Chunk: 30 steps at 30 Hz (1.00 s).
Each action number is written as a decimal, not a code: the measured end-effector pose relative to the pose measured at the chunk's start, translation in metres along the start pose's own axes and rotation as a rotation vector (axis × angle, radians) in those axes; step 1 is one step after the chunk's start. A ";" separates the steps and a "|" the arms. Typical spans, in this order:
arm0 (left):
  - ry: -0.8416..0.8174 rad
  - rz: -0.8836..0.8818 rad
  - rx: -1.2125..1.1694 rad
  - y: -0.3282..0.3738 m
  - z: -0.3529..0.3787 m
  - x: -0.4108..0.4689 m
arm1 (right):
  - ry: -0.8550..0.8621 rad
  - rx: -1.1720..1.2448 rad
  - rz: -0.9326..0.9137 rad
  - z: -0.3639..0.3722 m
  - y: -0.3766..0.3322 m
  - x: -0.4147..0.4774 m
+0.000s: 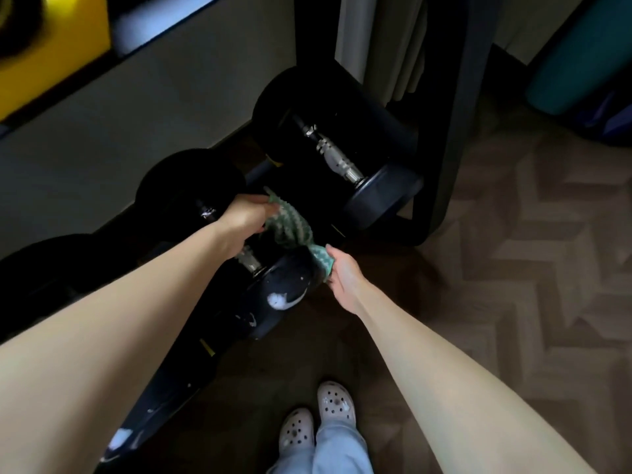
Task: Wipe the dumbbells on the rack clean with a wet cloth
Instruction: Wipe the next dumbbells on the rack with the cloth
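Note:
A green and white patterned cloth is stretched between my two hands over the middle black dumbbell on the low black rack. My left hand grips the cloth's far end above the dumbbell's handle. My right hand pinches the near end beside the dumbbell's front head, which shows white marks. A second dumbbell with a chrome handle lies to the right. A third one sits at the left, partly hidden by my left arm.
A grey wall runs behind the rack, with a yellow panel above it. Herringbone wood floor spreads to the right. A teal roll stands at the far right. My feet in white clogs stand close to the rack.

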<state>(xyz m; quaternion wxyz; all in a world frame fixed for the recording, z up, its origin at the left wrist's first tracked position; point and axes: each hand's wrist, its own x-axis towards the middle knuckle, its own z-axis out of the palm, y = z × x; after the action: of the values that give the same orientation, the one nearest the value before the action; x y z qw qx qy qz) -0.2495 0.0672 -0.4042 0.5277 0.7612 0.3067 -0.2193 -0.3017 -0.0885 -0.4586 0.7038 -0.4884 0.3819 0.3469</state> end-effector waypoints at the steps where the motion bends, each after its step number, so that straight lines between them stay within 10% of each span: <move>1: 0.003 -0.006 0.004 -0.002 -0.001 -0.001 | 0.000 -0.027 -0.005 0.000 0.001 -0.001; 15: 0.055 -0.066 -0.100 -0.039 -0.039 -0.070 | -0.149 -0.324 -0.476 0.015 0.036 -0.065; 30: 0.162 -0.060 -0.070 -0.079 -0.077 -0.099 | -0.042 -1.251 -1.057 0.046 0.095 -0.081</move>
<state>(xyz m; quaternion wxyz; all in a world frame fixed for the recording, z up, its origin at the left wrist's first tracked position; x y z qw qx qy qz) -0.3749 0.1360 -0.3653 0.5208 0.7478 0.3785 -0.1620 -0.4126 -0.0273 -0.4172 0.3788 -0.8996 -0.1761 0.1275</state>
